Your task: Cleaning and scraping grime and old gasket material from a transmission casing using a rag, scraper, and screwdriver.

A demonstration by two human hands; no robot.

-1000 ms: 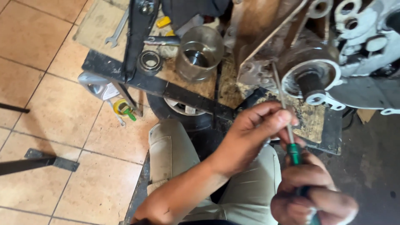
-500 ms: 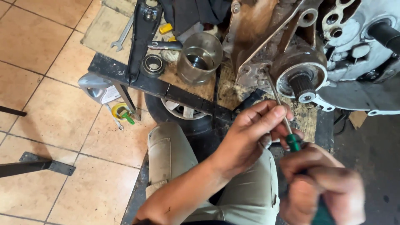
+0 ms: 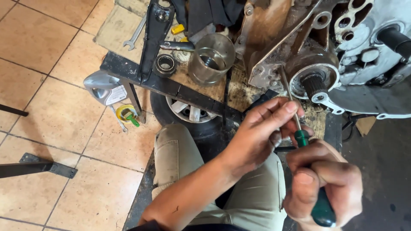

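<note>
By the engine (image 3: 342,47) | two hands: right hand (image 3: 323,184), left hand (image 3: 261,132) both grip one screwdriver (image 3: 306,162) (green-handled)

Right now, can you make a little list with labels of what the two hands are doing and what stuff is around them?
Right hand: wrapped around the green plastic handle of a screwdriver
Left hand: fingertips pinch the screwdriver's thin metal shaft
Shaft tip: points up at the greasy grey metal engine casing, beside the round housing with a splined shaft
On the dark stand: shiny steel cylinder sleeve; round ring bearing
On the tiled floor: silver oil bottle; open-ended spanner
</note>
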